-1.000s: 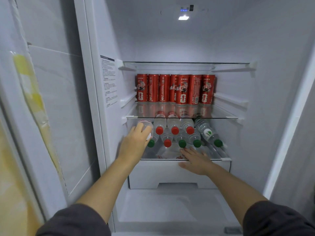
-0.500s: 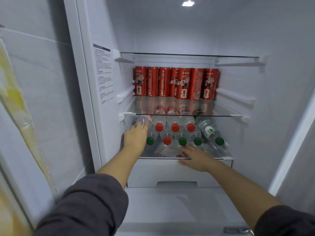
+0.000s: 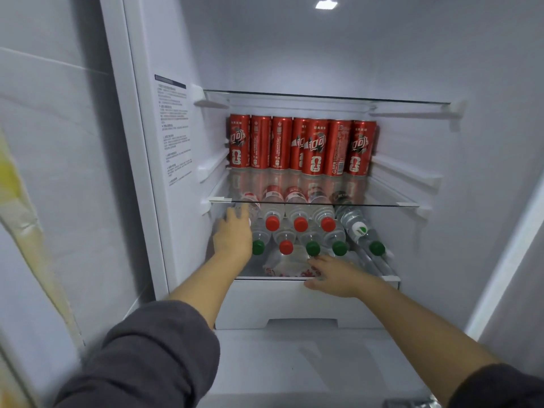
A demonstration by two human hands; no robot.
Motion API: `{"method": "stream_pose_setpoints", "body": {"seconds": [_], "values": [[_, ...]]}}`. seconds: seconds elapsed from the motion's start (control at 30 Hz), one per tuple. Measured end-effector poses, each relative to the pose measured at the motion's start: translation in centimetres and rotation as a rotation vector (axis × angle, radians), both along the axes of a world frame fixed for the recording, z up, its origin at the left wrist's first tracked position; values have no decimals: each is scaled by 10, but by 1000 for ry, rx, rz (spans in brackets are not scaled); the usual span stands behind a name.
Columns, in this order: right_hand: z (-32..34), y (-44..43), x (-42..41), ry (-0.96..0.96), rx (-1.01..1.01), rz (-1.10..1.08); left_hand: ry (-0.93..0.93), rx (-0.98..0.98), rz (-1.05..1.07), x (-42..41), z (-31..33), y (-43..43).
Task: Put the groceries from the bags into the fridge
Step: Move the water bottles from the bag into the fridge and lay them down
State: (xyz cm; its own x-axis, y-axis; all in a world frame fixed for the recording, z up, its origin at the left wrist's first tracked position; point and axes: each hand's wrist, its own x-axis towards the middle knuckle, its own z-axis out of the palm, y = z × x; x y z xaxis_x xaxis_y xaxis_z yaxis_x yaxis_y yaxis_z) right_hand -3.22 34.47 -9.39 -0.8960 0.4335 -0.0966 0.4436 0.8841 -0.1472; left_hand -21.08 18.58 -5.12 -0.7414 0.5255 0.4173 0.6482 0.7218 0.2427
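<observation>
The open fridge holds a row of red soda cans [image 3: 303, 147] upright at the back of the middle glass shelf [image 3: 382, 204]. On the shelf below, several clear water bottles [image 3: 300, 223] with red and green caps lie stacked, caps toward me. My left hand [image 3: 233, 235] reaches to the left end of the stack, its fingers stretched against a bottle that it mostly hides. My right hand [image 3: 334, 275] rests flat on the front edge of the lower shelf [image 3: 390, 278], fingertips just below a green cap. One more bottle [image 3: 360, 231] lies slanted at the right.
A crumpled clear wrapper with red print [image 3: 282, 266] lies at the front of the lower shelf. Below is a white drawer [image 3: 265, 307]. An upper glass shelf [image 3: 323, 97] carries nothing. The open door [image 3: 44, 172] with a yellow strip stands on the left.
My left hand has pushed its bottle further in at the left end of the stack, and its fingers have straightened. My right hand has stayed on the shelf edge. The camera has moved closer.
</observation>
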Motion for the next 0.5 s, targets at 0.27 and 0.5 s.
{"method": "stream_pose_setpoints", "body": {"seconds": [0.27, 0.5], "values": [[19, -52, -60, 434, -264, -120, -285, -33, 92, 7, -14, -19], [7, -48, -78, 425, -194, -207, -284, -92, 101, 5, -17, -16]]}}
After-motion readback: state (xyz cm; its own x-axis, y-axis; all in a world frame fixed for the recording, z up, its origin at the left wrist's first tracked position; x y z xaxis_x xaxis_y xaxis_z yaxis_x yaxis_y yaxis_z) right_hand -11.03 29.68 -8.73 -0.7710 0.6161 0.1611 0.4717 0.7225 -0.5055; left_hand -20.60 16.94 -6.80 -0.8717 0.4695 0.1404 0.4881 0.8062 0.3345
